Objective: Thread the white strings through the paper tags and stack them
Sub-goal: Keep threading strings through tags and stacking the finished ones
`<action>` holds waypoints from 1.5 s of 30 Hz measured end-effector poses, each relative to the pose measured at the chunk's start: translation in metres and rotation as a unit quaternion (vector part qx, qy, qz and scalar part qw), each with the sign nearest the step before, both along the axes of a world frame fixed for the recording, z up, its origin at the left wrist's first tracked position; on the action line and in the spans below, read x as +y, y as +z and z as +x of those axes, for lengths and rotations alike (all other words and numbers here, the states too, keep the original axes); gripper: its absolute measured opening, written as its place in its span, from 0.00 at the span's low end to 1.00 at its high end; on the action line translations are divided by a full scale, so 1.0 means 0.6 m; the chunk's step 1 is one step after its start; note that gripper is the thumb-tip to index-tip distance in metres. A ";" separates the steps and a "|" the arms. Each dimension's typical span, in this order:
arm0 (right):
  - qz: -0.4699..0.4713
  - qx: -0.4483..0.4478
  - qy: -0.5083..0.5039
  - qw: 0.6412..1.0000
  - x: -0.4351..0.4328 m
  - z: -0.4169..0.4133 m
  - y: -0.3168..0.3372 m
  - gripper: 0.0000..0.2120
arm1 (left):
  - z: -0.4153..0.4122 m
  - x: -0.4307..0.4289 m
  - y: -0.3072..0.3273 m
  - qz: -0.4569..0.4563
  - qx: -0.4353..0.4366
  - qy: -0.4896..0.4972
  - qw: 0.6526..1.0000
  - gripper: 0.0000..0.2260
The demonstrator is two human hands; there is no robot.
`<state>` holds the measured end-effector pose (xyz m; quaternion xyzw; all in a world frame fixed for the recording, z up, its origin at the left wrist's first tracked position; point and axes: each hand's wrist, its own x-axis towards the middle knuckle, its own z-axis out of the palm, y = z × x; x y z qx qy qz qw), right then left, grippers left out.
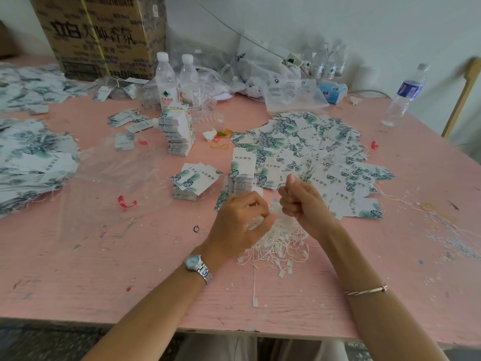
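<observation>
1. The left hand (238,220) has its fingers curled in, pinching the top of a tangled bundle of white strings (279,243).
2. The right hand (303,201) is a closed fist with the thumb up, gripping the same bundle just beside the left hand; strands run out from under the fist.
3. Below the two grips the strings fan out loosely onto the pink table (104,269), their small plastic end pieces spread toward the person.
4. Just beyond the grip, between the two hands, stands a neat stack of paper tags (241,173) printed with green leaves.
5. Past the left hand, to its outer side, lies a smaller fanned stack (191,183).
6. Beyond the right hand spreads a wide loose heap of tags (317,149), some with strings trailing from them.
7. Further off from the left grip rises a tall bundled stack (178,131), with two water bottles (165,82) behind it and a cardboard box (99,35) well beyond.
8. A wristwatch (194,263) sits on the left wrist and a thin bracelet (365,291) on the right forearm.
9. Well to the outer side of the left hand lie a clear plastic sheet (112,178) and a red scrap (126,201).
</observation>
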<state>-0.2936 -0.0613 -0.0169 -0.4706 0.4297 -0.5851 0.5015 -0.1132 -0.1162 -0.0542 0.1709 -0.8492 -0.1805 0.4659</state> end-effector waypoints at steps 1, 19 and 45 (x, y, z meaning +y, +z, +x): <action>0.006 0.017 0.017 1.000 0.001 0.004 0.000 0.23 | 0.001 -0.003 0.001 -0.004 0.016 0.022 1.000 0.09; 0.059 0.112 0.068 0.990 0.003 0.013 -0.005 0.17 | 0.001 -0.011 0.004 0.010 0.052 0.023 0.998 0.08; 0.051 0.015 -0.008 0.999 -0.001 0.008 0.002 0.02 | 0.016 -0.034 0.016 -0.049 0.032 0.217 0.974 0.13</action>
